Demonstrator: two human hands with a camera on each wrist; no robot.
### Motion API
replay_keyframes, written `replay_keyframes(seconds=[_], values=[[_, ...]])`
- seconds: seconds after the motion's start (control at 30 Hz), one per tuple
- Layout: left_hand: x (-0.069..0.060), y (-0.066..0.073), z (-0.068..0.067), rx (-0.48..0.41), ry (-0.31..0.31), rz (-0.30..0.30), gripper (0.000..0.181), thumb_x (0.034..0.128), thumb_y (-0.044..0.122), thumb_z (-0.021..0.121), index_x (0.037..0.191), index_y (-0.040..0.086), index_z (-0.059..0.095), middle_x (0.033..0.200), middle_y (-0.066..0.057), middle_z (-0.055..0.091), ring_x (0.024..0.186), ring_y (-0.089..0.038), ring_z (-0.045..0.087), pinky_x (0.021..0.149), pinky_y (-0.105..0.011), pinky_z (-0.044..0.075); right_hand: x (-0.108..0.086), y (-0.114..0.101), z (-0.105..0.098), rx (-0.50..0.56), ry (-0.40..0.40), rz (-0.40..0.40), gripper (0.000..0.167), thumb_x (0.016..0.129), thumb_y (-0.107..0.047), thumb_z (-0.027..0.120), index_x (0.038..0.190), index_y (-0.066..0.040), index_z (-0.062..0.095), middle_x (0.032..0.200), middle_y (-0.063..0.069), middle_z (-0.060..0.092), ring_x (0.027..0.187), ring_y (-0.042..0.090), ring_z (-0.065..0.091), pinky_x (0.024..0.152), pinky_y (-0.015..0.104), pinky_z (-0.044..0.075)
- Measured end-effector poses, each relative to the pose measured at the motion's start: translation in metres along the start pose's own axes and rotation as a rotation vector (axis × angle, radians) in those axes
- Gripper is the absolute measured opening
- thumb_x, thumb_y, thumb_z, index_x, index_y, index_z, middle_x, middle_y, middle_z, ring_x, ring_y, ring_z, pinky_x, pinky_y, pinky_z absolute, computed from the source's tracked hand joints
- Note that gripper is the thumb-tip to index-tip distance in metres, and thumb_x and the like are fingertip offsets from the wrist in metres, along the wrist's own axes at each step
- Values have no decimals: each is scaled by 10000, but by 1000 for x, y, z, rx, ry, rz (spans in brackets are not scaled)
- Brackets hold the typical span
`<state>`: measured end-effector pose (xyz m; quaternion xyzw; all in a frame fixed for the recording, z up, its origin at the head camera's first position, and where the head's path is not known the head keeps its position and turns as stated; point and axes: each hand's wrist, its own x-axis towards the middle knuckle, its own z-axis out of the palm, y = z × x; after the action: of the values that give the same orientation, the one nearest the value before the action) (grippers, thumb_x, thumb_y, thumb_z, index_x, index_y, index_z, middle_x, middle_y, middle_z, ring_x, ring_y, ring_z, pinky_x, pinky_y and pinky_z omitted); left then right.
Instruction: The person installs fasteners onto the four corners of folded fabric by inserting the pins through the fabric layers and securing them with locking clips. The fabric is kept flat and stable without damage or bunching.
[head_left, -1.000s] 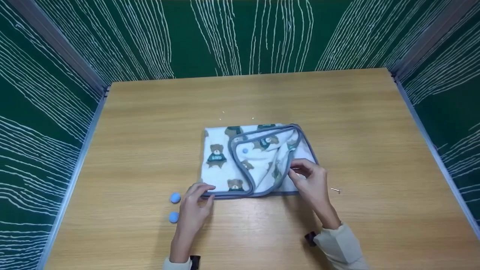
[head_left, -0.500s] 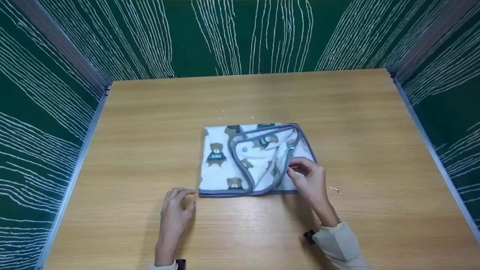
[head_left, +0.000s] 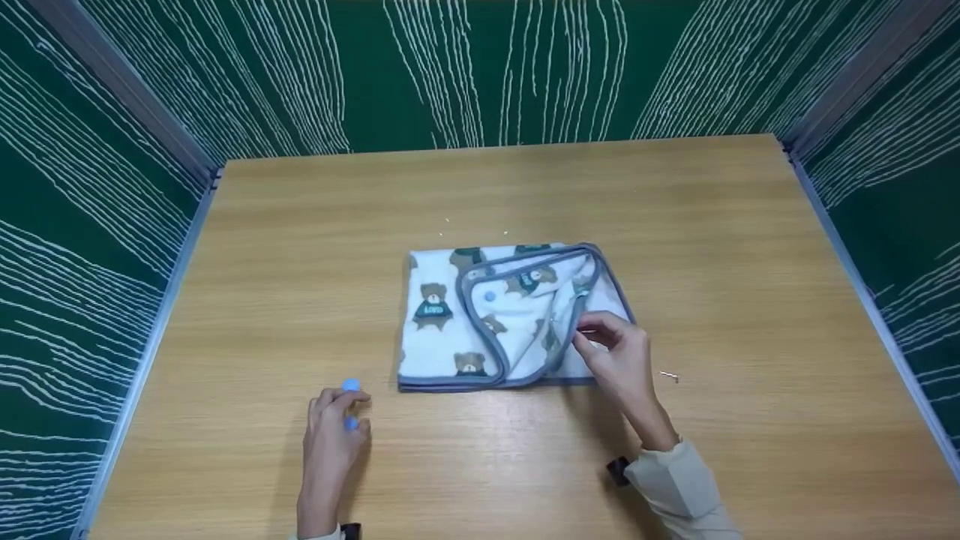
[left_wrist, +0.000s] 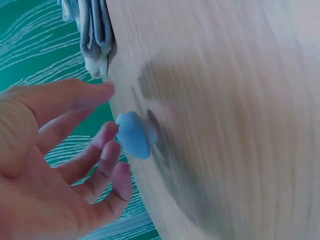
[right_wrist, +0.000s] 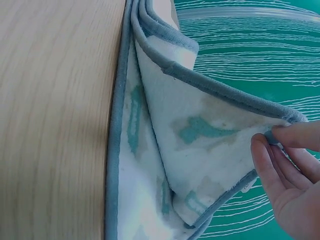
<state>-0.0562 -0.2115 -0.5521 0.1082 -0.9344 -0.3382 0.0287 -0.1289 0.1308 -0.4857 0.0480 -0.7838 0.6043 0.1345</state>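
A folded white blanket (head_left: 442, 352) with a bear print and grey binding lies mid-table. My right hand (head_left: 619, 360) pinches its loose flap near the right edge, lifting it a little. In the right wrist view, a small blue-grey bit (right_wrist: 270, 137) shows between thumb and finger; whether it is binding or a separate piece, I cannot tell. Left of the blanket, my left hand (head_left: 330, 431) hovers with relaxed, spread fingers around two small blue round pieces, one farther away (head_left: 351, 384) and one nearer (head_left: 351, 424). In the left wrist view, a blue piece (left_wrist: 133, 135) stands by the fingertips.
Another blue round dot (head_left: 490, 296) sits on the blanket's flap. A thin metallic item (head_left: 670, 376) lies right of my right hand. Tiny pale specks (head_left: 505, 232) dot the wooden table (head_left: 315, 225) behind the blanket. Green walls with white lines enclose it.
My left hand has let go of the blanket's near left corner and moved left to the blue pieces. The right hand stays on the flap, nearly still.
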Motion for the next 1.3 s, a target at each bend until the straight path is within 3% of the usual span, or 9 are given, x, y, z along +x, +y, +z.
replay_keyframes(seconds=[0.2, 0.5, 0.73, 0.93, 1.1, 1.3], values=[[-1, -3, -3, -55, -26, -91, 234, 751, -114, 685, 971, -35, 696, 1045, -178, 558, 1053, -380, 528, 925, -503, 460, -1, 0, -1, -18, -5, 29, 115, 772, 170, 626, 863, 113, 667, 862, 249, 663, 792, 254, 644, 752, 229, 540], [-2, -4, -2, -72, -6, -93, 143, 768, -97, 673, 901, -52, 700, 1005, -172, 572, 1022, -388, 569, 913, -488, 474, 1, -1, -2, -23, -4, 23, 99, 769, 163, 630, 854, 127, 667, 841, 218, 669, 781, 260, 646, 747, 251, 546], [-3, 9, 0, -149, 5, -113, 132, 820, -31, 661, 941, 3, 702, 1038, -153, 585, 1041, -375, 578, 886, -457, 498, 0, 0, -2, -34, 0, 0, 100, 763, 172, 635, 848, 131, 669, 832, 202, 676, 777, 257, 649, 748, 286, 552], [2, 27, 4, -264, 17, -46, 99, 849, -7, 670, 939, 22, 698, 1003, -89, 576, 949, -276, 623, 809, -372, 536, 0, -1, -3, -35, 5, 18, 108, 766, 174, 627, 860, 137, 664, 847, 210, 673, 781, 214, 645, 745, 225, 539], [2, 38, 8, -325, 23, -8, 104, 848, 4, 679, 950, 20, 694, 1007, -74, 579, 950, -237, 610, 808, -301, 537, -2, 0, -4, -61, 1, 44, 109, 775, 159, 631, 871, 124, 668, 861, 202, 674, 795, 204, 645, 761, 252, 543], [3, 46, 11, -375, 40, 38, 111, 839, -20, 679, 946, 3, 693, 1029, -71, 585, 987, -219, 573, 810, -276, 532, 1, 26, -5, -35, 10, 54, 115, 785, 125, 655, 876, 67, 693, 872, 156, 686, 817, 214, 648, 770, 233, 536]])
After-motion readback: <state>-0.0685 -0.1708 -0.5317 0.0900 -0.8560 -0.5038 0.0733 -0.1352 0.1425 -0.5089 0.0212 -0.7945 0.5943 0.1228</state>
